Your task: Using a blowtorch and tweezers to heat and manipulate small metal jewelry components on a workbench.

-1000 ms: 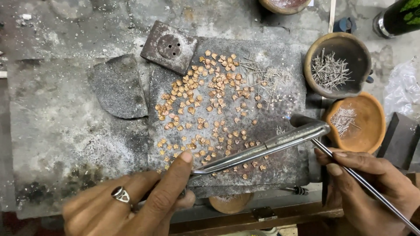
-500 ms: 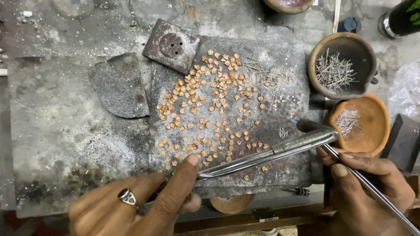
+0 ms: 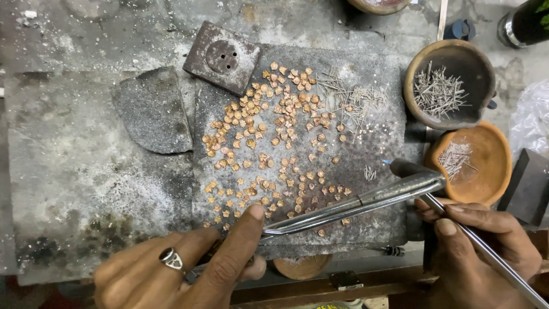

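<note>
My left hand (image 3: pixel 189 266), with a ring on one finger, grips a long pair of metal tweezers (image 3: pixel 354 205) that lies slanted across the lower part of a dark stone slab (image 3: pixel 377 143). My right hand (image 3: pixel 480 246) holds a thin metal pipe (image 3: pixel 486 252) whose upper end sits near a small blue flame at the tweezers' right end. Several small copper-coloured pieces (image 3: pixel 269 143) are scattered over the slab. A loose bunch of thin wire bits (image 3: pixel 351 100) lies at the slab's upper right.
A dark clay bowl (image 3: pixel 420 109) holds short wire bits; an orange clay bowl (image 3: pixel 497 166) below it holds a few more. A square block with a round hollow (image 3: pixel 222 57) and a flat grey stone (image 3: pixel 151 111) lie on the ash-covered bench. A dark block (image 3: pixel 529 183) stands far right.
Both hands and the tools have shifted slightly right and down in the view. The copper pieces lie as before.
</note>
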